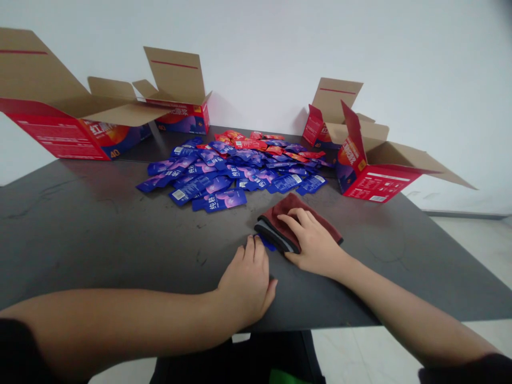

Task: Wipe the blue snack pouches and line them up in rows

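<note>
My right hand (310, 240) grips a folded brown cloth (288, 208) with black and grey edging. Its fingers are bent over the top, and the thumb is at the near edge. Under the cloth lies a blue sachet (267, 243), mostly hidden, with only a small strip showing. My left hand (247, 274) is closed at that strip, fingers pressed together and fingertips on the sachet's near end. Farther back on the grey table (120, 229) spreads a heap of blue and purple sachets (220, 170). Red sachets (244, 143) lie at the heap's far side.
Two open red and blue cardboard boxes stand at the left, a large near one (60, 136) and one farther back (180, 117). At the right are another near box (376, 181) and a far one (314, 128). Their flaps stick out over the table. A white wall (256, 64) rises behind.
</note>
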